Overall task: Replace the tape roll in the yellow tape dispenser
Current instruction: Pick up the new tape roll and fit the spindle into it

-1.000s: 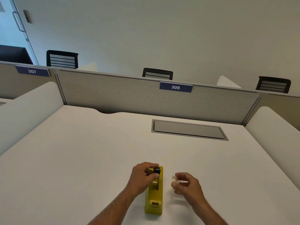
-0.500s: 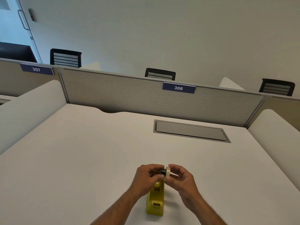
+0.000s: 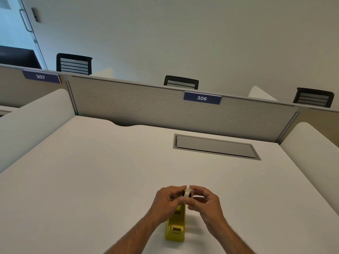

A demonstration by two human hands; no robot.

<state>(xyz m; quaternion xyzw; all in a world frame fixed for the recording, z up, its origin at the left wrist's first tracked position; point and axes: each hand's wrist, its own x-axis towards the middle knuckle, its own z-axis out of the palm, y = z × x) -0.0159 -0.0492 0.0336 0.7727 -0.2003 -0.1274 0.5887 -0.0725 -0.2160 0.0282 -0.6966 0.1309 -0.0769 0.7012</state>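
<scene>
The yellow tape dispenser (image 3: 175, 230) stands lengthwise on the white desk (image 3: 91, 180), its cutter end nearest me. Just above its far end, both hands meet around a pale tape roll (image 3: 188, 194). A black hub shows only as a dark sliver inside the roll. My left hand (image 3: 167, 203) pinches the roll's left side, where the hub sits. My right hand (image 3: 205, 202) grips the roll's right side with thumb and fingers. The dispenser's middle is hidden behind my left hand.
A grey cable hatch (image 3: 215, 146) is set into the desk at the back right. A fabric partition (image 3: 146, 105) with a "306" label (image 3: 202, 98) closes the far edge. Curved white side panels (image 3: 311, 153) flank the desk. Chair backs (image 3: 180, 82) rise behind the partition.
One second ago my left hand held the black hub at the dispenser and my right held the roll apart. The hands came together above the dispenser, and the roll now sits around the hub.
</scene>
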